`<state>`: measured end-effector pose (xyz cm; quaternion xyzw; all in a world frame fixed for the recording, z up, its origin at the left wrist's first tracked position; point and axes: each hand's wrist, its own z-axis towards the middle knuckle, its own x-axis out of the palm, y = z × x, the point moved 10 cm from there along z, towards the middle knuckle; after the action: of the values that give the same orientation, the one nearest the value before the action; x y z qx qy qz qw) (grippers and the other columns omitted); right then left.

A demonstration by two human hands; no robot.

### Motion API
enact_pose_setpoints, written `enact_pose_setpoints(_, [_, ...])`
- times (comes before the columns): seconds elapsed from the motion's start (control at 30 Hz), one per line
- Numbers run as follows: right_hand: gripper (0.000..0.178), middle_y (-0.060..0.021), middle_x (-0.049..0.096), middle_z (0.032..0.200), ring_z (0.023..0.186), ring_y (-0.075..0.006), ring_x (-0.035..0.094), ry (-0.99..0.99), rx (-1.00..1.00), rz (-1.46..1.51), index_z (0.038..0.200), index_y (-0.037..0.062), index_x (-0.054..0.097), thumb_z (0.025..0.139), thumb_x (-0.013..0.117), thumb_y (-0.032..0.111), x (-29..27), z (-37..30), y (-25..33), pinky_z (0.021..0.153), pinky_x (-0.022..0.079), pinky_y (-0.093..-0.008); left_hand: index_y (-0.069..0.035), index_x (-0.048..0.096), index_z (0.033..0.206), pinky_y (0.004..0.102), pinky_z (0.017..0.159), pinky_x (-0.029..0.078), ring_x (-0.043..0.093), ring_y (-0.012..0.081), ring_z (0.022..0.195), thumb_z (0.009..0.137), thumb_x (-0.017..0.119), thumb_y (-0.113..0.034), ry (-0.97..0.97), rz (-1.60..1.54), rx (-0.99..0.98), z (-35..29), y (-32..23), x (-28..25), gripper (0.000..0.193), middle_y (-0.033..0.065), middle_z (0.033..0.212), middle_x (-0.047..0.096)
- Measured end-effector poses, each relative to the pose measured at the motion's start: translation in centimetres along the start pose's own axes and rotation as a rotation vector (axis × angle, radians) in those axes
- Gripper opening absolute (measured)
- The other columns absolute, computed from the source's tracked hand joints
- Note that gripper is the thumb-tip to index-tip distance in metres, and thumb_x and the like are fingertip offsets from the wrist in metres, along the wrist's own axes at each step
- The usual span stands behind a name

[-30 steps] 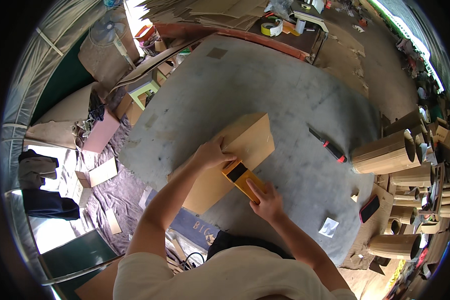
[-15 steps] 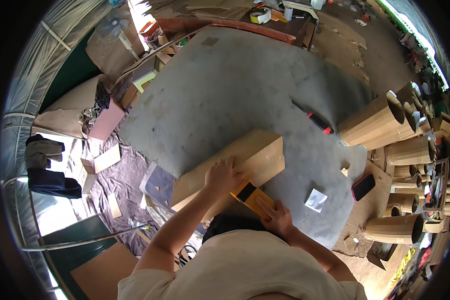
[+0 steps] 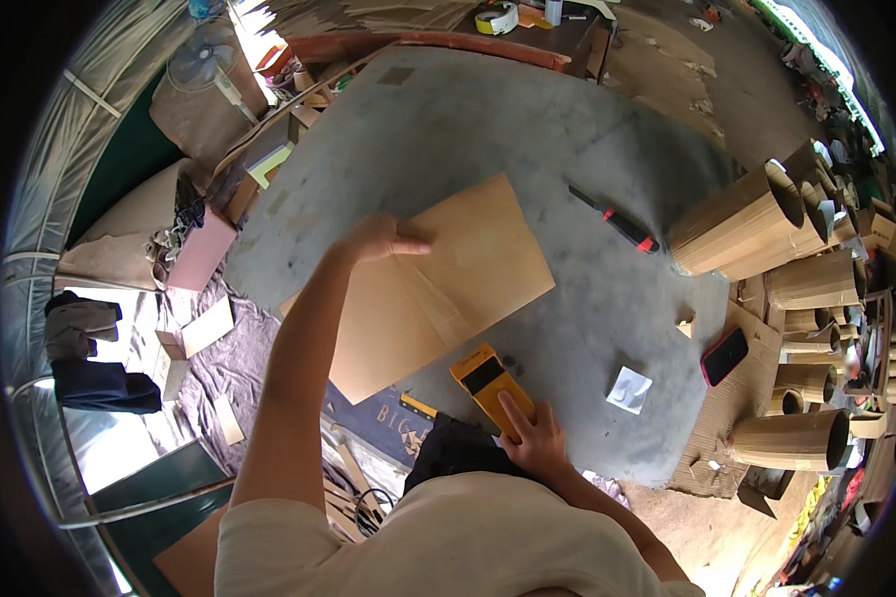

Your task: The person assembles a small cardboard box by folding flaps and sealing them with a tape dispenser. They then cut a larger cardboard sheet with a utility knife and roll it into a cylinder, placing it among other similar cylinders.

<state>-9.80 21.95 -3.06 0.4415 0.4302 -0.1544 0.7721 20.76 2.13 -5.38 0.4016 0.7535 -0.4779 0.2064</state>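
Observation:
A creased piece of brown cardboard (image 3: 448, 279) lies slanting across the grey tabletop (image 3: 607, 328) in front of me. My left hand (image 3: 380, 239) grips its far left edge, thumb on the upper face and fingers out of sight beyond the edge. By the table's near edge my right hand (image 3: 540, 443) is closed on a yellow handheld tool (image 3: 493, 390) with a black panel. The tool's front end stands just off the cardboard's near edge. I cannot make out its exact kind.
To the right lie a red-and-black handled knife (image 3: 627, 230), a white paper square (image 3: 629, 390) and a phone (image 3: 725, 356). Rolled cardboard tubes (image 3: 737, 224) stand along the right side. A fan (image 3: 201, 62) is at the back left. A yellow-and-black strip (image 3: 418, 406) lies near my waist.
The cardboard has gone from a raised, folded box shape to a broader, flatter sheet. My left hand has moved away and left to its far edge; the yellow tool has backed off from the cardboard.

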Motion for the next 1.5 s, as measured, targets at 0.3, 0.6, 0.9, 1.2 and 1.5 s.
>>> enact_pose_setpoints(0.3, [0.078,-0.011,0.042,0.083,0.06,-0.023,0.05,-0.199,-0.023,-0.075,0.13,0.0242,0.043,0.058,0.072,0.014,2.6,11.7,5.1,0.052,0.048,-0.0321,0.0,0.066,0.092,0.0382,0.073,0.045,0.061,0.0291,0.082,0.07,0.057,-0.067,-0.141,0.008,-0.035,8.4,9.0,-8.6,0.071,0.016,0.084,0.064])
enact_pose_setpoints(0.6, [0.082,-0.0114,0.044,0.085,0.066,-0.0262,0.054,-0.125,-0.053,-0.093,0.132,0.0288,0.039,0.058,0.071,0.013,6.3,21.9,4.7,0.054,0.05,-0.0346,-0.014,0.02,0.14,0.0331,0.094,0.036,0.041,0.0194,0.119,0.083,0.038,-0.065,0.367,-0.956,-0.25,2.5,7.0,1.0,0.078,0.0073,0.138,0.035])
enact_pose_setpoints(0.9, [0.081,-0.0117,0.045,0.087,0.067,-0.0259,0.055,-0.009,-0.079,-0.065,0.133,0.0325,0.036,0.061,0.07,0.016,5.3,17.7,1.7,0.055,0.05,-0.036,0.001,0.043,0.121,0.0363,0.088,0.04,0.051,0.0289,0.109,0.075,0.058,-0.053,-0.193,-0.332,-0.156,1.0,4.4,0.0,0.072,0.0184,0.122,0.049])
enact_pose_setpoints(1.2, [0.067,-0.0136,0.048,0.087,0.075,-0.0299,0.057,0.321,0.077,-0.162,0.13,0.0306,0.041,0.068,0.066,0.02,5.6,12.2,-5.1,0.067,0.05,-0.0391,-0.001,0.056,0.109,0.0347,0.079,0.046,0.061,0.0283,0.092,0.055,0.078,-0.042,-0.263,-0.099,-0.119,1.9,5.4,-0.7,0.071,0.0152,0.097,0.064])
enact_pose_setpoints(1.5, [0.037,-0.0121,0.059,0.084,0.079,-0.0273,0.06,0.655,0.049,-0.298,0.106,0.0144,0.058,0.069,0.06,0.015,8.8,21.1,-1.7,0.064,0.05,-0.0377,-0.001,0.054,0.11,0.0333,0.075,0.047,0.062,0.0255,0.088,0.058,0.076,-0.039,-0.302,-0.023,-0.137,0.5,3.2,-1.7,0.068,0.0133,0.093,0.065])
